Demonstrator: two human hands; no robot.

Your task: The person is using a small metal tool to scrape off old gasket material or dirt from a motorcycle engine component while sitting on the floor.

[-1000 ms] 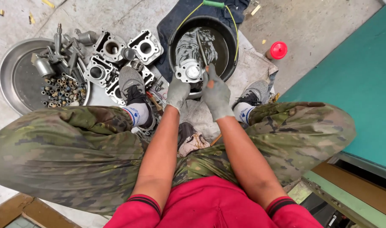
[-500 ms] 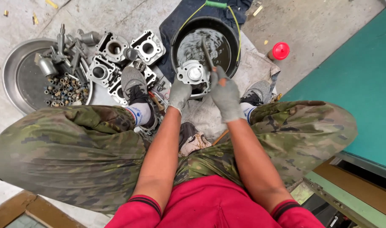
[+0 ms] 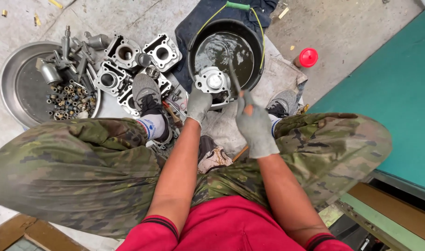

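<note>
My left hand (image 3: 198, 103), in a grey glove, grips a round metal engine part (image 3: 213, 82) and holds it over the near rim of a black bucket (image 3: 194, 46) of dark liquid. My right hand (image 3: 255, 122), also gloved, is closed around the handle of a thin brush (image 3: 234, 79) that points up and away toward the part. The brush tip stands just right of the metal part. I am squatting, with my knees in camouflage trousers either side of my arms.
A round metal tray (image 3: 17, 79) at the left holds bolts, small parts and tools. Several cylinder blocks (image 3: 124, 51) lie beside it near my left shoe (image 3: 146, 95). A red cap (image 3: 308, 57) stands on the concrete at right. A green panel (image 3: 398, 88) borders the right side.
My right hand has drawn back toward me and to the right with the brush. The left hand has kept the metal part at the bucket's near rim.
</note>
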